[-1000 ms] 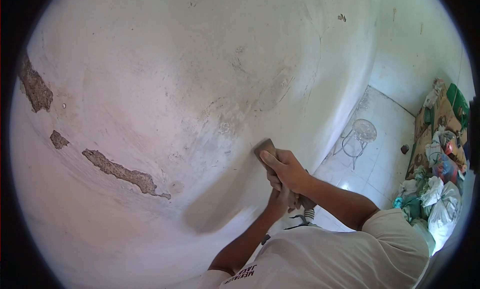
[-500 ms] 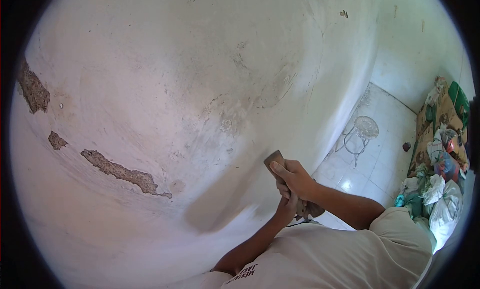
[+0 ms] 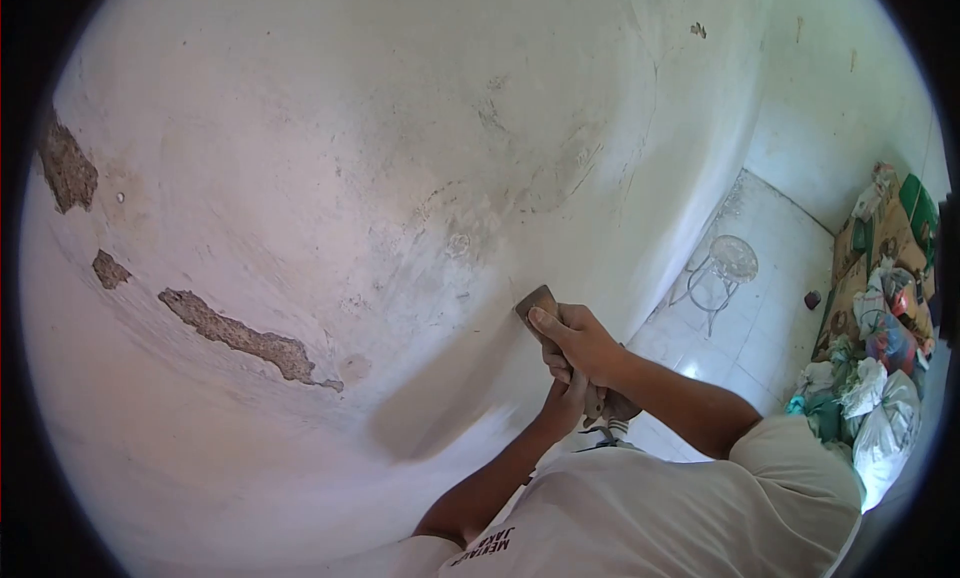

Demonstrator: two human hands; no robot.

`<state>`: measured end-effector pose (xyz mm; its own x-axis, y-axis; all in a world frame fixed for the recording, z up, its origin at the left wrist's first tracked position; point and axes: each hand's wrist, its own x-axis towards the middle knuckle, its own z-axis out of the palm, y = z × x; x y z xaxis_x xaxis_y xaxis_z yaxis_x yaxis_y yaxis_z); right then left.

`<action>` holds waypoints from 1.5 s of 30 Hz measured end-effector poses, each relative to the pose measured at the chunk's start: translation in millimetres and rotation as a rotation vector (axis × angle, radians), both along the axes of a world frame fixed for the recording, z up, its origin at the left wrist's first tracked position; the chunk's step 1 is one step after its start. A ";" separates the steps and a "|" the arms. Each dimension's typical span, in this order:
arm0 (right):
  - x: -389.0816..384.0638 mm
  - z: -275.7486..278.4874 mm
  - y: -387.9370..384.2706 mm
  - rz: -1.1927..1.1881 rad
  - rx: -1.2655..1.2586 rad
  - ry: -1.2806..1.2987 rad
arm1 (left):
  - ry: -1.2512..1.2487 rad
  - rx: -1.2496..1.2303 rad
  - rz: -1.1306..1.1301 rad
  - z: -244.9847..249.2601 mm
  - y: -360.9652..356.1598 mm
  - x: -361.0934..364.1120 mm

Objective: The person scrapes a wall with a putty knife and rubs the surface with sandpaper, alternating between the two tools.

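Observation:
A flat grey-brown tool (image 3: 537,301) with a squared end, its exact kind unclear, is in my hands in front of the wall (image 3: 330,178). My right hand (image 3: 582,343) is closed round its upper part, the thumb lying along the flat face. Just below, my left hand (image 3: 564,406) is closed with its fingers up against the right hand and the tool's lower part. Much of the tool's middle is hidden by the fingers. The squared end points up and left, overlapping the pale wall surface, which bears grey scuffs and scratches close by.
Broken plaster patches (image 3: 240,340) expose rough material on the wall's left side. A round-topped metal stool (image 3: 733,259) stands on the tiled floor (image 3: 765,213) to the right. Beyond it are stacked cardboard boxes (image 3: 888,240) and filled plastic bags (image 3: 885,433). A small dark object (image 3: 812,300) lies nearby.
Both hands and the tool have shifted slightly up and left across the view. The grip looks the same, and more of the footwear below the hands shows.

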<state>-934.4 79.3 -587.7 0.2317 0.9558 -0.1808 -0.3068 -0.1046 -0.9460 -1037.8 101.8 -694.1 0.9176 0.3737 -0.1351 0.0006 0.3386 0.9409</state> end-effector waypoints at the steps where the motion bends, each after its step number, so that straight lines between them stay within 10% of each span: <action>1: -0.2 -0.1 -0.9 -0.016 0.002 0.008 | 0.036 0.014 0.039 6.3 -4.2 -1.6; 18: 1.9 -19.2 -5.7 -0.027 -0.005 0.027 | 0.022 0.140 0.255 4.9 -21.8 1.3; 30: 0.5 -26.0 -0.1 -0.030 0.018 -0.025 | -0.041 -0.085 -0.081 -24.8 14.0 2.3; 39: 5.8 -39.0 -1.4 -0.045 0.025 0.005 | -0.133 0.418 0.323 -40.2 -2.1 16.3; 45: 4.8 -11.5 7.3 -0.047 0.082 -0.062 | -0.080 0.078 -0.019 -12.1 19.7 5.0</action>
